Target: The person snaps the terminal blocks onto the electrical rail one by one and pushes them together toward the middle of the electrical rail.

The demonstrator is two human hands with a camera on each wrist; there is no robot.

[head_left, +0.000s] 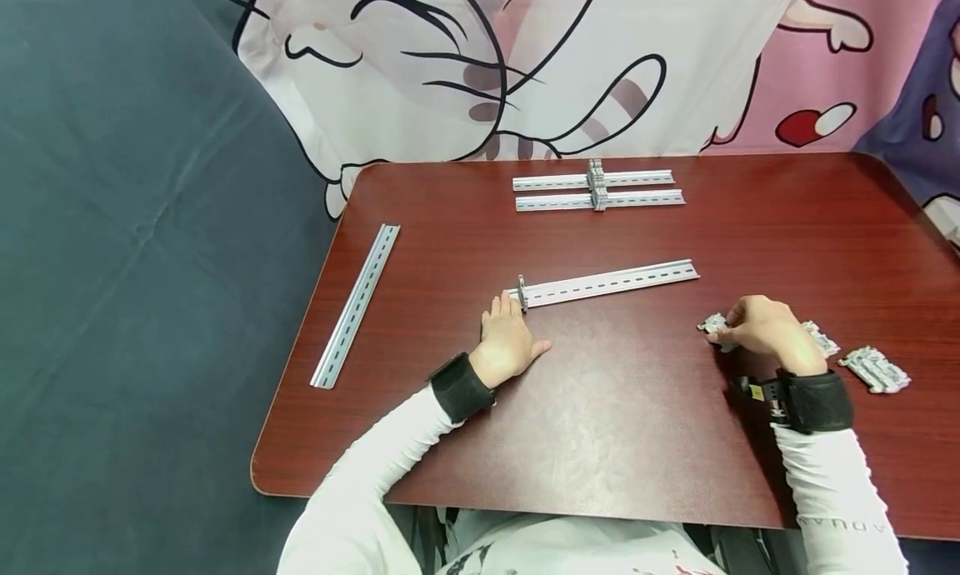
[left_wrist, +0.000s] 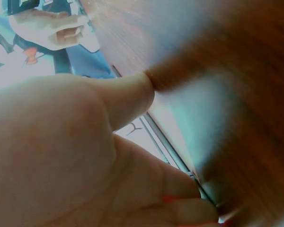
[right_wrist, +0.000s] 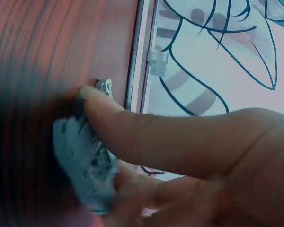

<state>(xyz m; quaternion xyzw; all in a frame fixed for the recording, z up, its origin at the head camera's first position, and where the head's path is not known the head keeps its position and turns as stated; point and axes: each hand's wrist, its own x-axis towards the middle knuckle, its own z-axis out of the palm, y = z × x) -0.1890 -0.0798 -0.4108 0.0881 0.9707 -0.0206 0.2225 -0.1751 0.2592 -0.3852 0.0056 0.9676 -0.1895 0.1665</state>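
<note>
A slotted metal DIN rail [head_left: 611, 284] lies slightly slanted across the middle of the table, with a thin grey terminal block [head_left: 522, 293] standing across its left end. My left hand [head_left: 505, 342] lies palm down with straight fingers, their tips touching that end. In the left wrist view the hand's underside fills much of the picture. At the right, my right hand [head_left: 767, 332] pinches a grey terminal block [right_wrist: 87, 161] between thumb and fingers, just at the tabletop. More grey terminal blocks [head_left: 820, 339] lie partly hidden behind this hand, and a cluster of terminal blocks [head_left: 875, 370] sits farther right.
Two parallel rails [head_left: 555, 202] near the back edge are bridged by a row of grey blocks [head_left: 597, 185]. Another bare rail [head_left: 356, 307] lies slanted at the left of the brown table [head_left: 600, 442]. A printed cloth [head_left: 675, 67] hangs behind the table.
</note>
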